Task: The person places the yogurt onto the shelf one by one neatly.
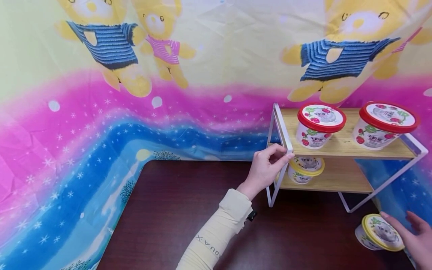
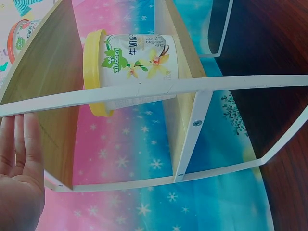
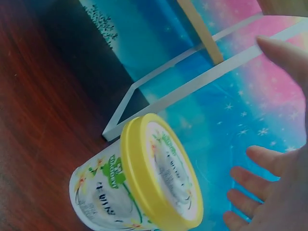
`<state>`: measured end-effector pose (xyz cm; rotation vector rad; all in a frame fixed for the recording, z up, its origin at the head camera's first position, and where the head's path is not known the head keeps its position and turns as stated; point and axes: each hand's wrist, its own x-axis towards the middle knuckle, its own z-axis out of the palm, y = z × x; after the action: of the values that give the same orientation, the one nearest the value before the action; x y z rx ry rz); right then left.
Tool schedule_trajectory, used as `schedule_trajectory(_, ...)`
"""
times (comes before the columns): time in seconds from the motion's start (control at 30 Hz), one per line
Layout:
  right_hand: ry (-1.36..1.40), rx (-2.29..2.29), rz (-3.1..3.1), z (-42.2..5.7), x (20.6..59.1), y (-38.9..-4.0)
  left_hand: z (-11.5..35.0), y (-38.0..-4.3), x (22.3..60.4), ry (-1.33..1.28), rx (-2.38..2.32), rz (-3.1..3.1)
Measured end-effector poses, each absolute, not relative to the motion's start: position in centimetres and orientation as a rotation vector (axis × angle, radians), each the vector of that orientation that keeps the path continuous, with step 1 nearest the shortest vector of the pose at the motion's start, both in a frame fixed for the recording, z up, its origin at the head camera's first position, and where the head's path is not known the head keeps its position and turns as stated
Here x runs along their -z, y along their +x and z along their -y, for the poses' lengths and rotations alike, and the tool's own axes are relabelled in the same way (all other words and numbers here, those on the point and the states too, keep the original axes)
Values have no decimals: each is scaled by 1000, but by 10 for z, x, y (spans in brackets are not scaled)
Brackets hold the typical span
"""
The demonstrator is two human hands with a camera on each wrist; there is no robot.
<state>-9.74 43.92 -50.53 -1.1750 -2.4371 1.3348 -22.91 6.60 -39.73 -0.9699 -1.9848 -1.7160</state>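
Note:
My left hand [image 1: 263,168] pinches the upper front left corner of a two-tier shelf [image 1: 354,152] with wooden boards and a white metal frame. In the left wrist view, straight-looking fingers [image 2: 32,144] meet the white frame bar [image 2: 139,89], their tips partly hidden. A tub with a yellow lid [image 1: 305,170] stands on the lower board, near that hand. Another yellow-lidded tub [image 1: 379,232] is on the table at the shelf's front right. Beside it is my right hand [image 1: 416,236], its fingers spread and, in the right wrist view, apart from the tub [image 3: 108,192].
Two larger tubs with red lids, the left one [image 1: 320,127] and the right one [image 1: 378,131], stand on the upper board. The dark wooden table [image 1: 189,210] extends left of the shelf. A bear-printed cloth [image 1: 216,112] hangs behind and along the sides.

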Motion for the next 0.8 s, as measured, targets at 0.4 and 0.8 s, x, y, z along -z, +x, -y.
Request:
schedule_trajectory(0.4,-1197,-1096,2737,-442,517,-89,-66,-229,397,-955,1724,2008)
schedule_trajectory(0.8,-1155,-1122,2763,-450,543,-89,-67,-229,398,-953,1724,2006)
